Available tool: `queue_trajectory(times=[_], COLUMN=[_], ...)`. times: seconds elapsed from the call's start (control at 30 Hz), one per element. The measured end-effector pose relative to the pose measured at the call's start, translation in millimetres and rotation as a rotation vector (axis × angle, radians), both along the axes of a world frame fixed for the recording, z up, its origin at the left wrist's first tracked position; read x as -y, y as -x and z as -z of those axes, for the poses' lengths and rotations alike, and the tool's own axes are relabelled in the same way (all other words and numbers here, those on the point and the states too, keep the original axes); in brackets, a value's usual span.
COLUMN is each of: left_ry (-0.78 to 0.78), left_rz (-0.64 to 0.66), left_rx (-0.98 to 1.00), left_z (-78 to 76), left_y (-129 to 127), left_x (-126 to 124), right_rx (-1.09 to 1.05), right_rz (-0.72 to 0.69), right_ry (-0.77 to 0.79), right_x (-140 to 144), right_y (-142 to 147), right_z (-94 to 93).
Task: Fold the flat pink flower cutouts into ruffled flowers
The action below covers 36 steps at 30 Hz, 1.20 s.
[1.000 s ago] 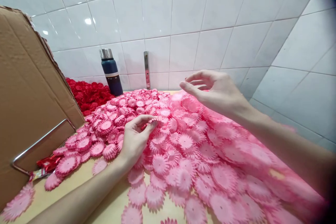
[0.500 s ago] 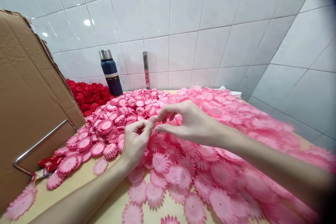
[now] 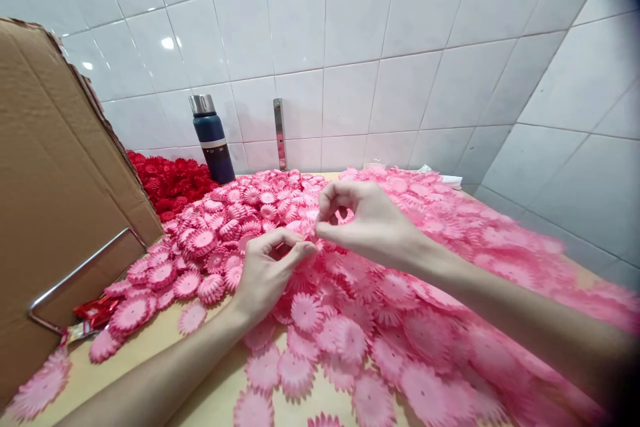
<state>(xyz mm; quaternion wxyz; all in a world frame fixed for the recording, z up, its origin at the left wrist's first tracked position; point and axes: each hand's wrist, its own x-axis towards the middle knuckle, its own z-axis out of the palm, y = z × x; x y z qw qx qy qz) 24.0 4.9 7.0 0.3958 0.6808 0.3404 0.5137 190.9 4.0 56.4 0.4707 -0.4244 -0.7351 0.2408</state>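
I am seeing my two hands meeting over the middle of the pile. The right hand (image 3: 370, 223) is pinching with thumb and fingers (image 3: 334, 195) curled together, clamped on what looks like a small pink flower (image 3: 311, 235) at their tips; the piece is mostly hidden, so I cannot tell how it is lying. The left hand (image 3: 265, 273) is sitting just below and to the left, its thumb and forefinger closing toward the same spot, the fingertips touching or nearly touching the flower; I cannot tell whether it is really gripping. Both wrists are hovering just above the heap.

Under and around the hands, the pink flowers (image 3: 350, 340) are lying in a thick spread, flat, toothed discs overlapping each other and covering most of the counter (image 3: 210, 400), which is showing bare wood at the near left edge. A few are lying loose there, apart from the heap.

Farther back on the left, red flowers (image 3: 170, 183) are piled against the tiled wall (image 3: 400, 47). A dark flask (image 3: 213, 140) with a metal cap is standing upright between the red pile and the pink one. A cardboard box (image 3: 55, 180) is leaning at the far left, with a metal bar (image 3: 75, 277) across its lower side and a red wrapper (image 3: 93, 310) just beside it.
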Motion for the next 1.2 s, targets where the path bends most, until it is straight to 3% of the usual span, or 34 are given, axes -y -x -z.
queue_trajectory(times=[0.2,0.43,0.63,0.87,1.0,1.2], left_ry=[0.000,-0.013,-0.032,-0.045,-0.137,-0.036], left_rz=[-0.049,-0.061,-0.053,-0.065,-0.052,-0.050], left_rx=[0.043,-0.020,-0.062,-0.031,-0.061,-0.019], left_z=[-0.7,-0.6,-2.4,-2.2,-3.3,2.3], left_y=[-1,-1,-1,-1,-2,-2], left_x=[0,1,3,7,10,2], right_rx=[-0.091,0.205,0.314,-0.024,-0.240,-0.004], right_rz=[0.058,-0.190,-0.223,0.030,0.344,0.385], right_ry=[0.013,-0.061,-0.122,0.035,-0.012,0.030], right_x=[-2,-2,4,-15,-33,-31], right_y=[0,-7,-8,-17,-45,-55], right_z=[3.3,-1.6,-10.0,-1.3,-6.2,-18.0])
